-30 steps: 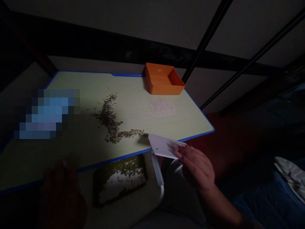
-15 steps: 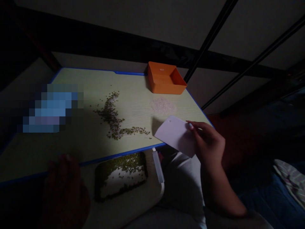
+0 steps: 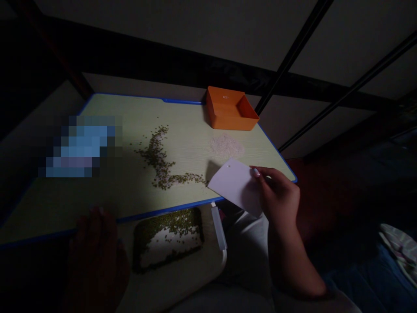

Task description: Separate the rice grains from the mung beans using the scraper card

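In my right hand [image 3: 280,193] is a white dough scraper [image 3: 235,184], pinched between thumb and fingers at its right side and held tilted over the table's front edge. Its left corner meets the tail of a trail of small green beans [image 3: 157,158] mixed with pale grains. Beyond the scraper lies a pile of white grains that look like rice [image 3: 227,145]. My left hand [image 3: 97,252] is in deep shadow, its fingers stretched out over the table's front edge and holding nothing visible. Below that edge sits a dark-rimmed tray [image 3: 136,243] with green beans spread over its pale bottom.
An orange box [image 3: 233,121] stands at the back right of the blue-edged table [image 3: 192,124]. A blurred-out bluish object [image 3: 81,148] lies on the left. White table leg tubing [image 3: 219,228] runs beside the tray. Cabinet panels [image 3: 182,39] rise behind.
My right hand has brought the scraper slightly left, so its corner now reaches the end of the bean trail. The whole view has shifted a little. My left hand stays at the edge.
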Available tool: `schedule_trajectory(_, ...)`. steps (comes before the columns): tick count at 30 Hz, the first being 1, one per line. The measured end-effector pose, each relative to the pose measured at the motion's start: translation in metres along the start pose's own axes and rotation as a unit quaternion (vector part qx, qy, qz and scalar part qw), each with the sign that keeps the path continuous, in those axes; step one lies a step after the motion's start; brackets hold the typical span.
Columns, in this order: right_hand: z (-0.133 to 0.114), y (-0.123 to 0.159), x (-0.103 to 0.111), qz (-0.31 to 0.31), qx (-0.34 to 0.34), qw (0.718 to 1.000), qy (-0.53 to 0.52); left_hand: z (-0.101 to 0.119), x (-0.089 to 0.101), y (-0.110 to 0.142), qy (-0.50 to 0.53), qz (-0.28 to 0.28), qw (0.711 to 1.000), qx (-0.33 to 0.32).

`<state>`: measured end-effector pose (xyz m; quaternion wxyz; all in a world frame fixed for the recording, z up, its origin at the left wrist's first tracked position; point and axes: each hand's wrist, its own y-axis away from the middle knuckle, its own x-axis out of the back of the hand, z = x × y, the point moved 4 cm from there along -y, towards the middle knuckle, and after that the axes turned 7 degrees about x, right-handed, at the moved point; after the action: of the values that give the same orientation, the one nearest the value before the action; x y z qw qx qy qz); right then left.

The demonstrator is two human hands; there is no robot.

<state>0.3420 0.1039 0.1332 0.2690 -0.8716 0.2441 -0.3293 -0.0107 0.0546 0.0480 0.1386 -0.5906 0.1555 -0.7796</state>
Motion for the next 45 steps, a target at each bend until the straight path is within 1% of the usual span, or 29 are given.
schedule_trajectory(4,0.003,0.000,0.000,-0.010,-0.029,0.999,0.010,-0.002,-0.001,0.000,-0.001,0.003,1.000,0.006)
schedule_trajectory(7,0.002,0.001,-0.006,-0.024,-0.031,0.999,0.005,-0.003,-0.002,0.002,-0.003,0.001,1.000,0.009)
schedule_trajectory(11,-0.005,0.000,-0.012,-0.026,-0.028,0.999,-0.007,-0.002,-0.001,0.003,-0.002,0.002,1.000,0.008)
schedule_trajectory(16,-0.007,0.000,-0.003,-0.016,-0.030,0.999,-0.007,-0.001,-0.001,0.002,-0.006,0.009,1.000,0.006)
schedule_trajectory(19,-0.005,0.001,0.001,-0.022,-0.037,0.999,-0.002,-0.001,0.000,0.002,-0.007,0.008,1.000,0.008)
schedule_trajectory(24,-0.008,0.001,-0.005,-0.048,-0.035,0.998,-0.015,-0.001,0.000,0.001,-0.009,0.006,1.000,0.010)
schedule_trajectory(27,-0.011,0.001,-0.006,-0.043,-0.033,0.998,-0.027,0.000,0.001,0.000,-0.012,0.005,1.000,0.009)
schedule_trajectory(30,-0.013,0.001,-0.002,-0.034,-0.031,0.999,-0.027,0.001,0.001,0.001,-0.013,0.008,1.000,0.007)
schedule_trajectory(35,-0.018,0.005,0.002,-0.070,-0.022,0.997,-0.009,0.001,0.002,0.002,-0.012,0.011,1.000,0.002)
schedule_trajectory(37,-0.019,0.007,0.003,-0.074,-0.020,0.997,-0.007,0.001,0.003,0.002,-0.012,0.011,1.000,0.001)
schedule_trajectory(39,-0.018,0.008,0.005,-0.068,-0.023,0.997,-0.010,0.000,0.003,0.003,-0.010,0.011,1.000,0.000)
schedule_trajectory(43,-0.011,0.007,0.012,-0.035,-0.036,0.999,0.000,0.000,0.003,0.003,-0.006,0.012,1.000,0.006)
schedule_trajectory(45,-0.008,0.007,0.013,-0.033,-0.041,0.999,0.007,0.000,0.002,0.003,-0.004,0.011,1.000,0.011)
